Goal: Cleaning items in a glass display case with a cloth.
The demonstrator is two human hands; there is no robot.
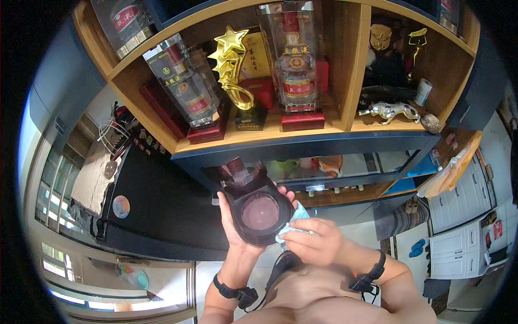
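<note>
My left hand cradles a dark ornament from below and behind, with fingertips showing past its far edge. One end of the ornament is rounded and holds a flat purplish-brown disc; the other end, farther from me, has blocky raised shapes. In my right hand a light blue cloth is pinched between thumb and fingers. The cloth presses against the right edge of the rounded end. Each wrist wears a black strap with a small device.
Ahead stands a wooden display shelf with boxed liquor bottles, a gold star trophy and a silver leopard figurine. Below is a glass-fronted cabinet. A black surface lies left; white drawers stand right.
</note>
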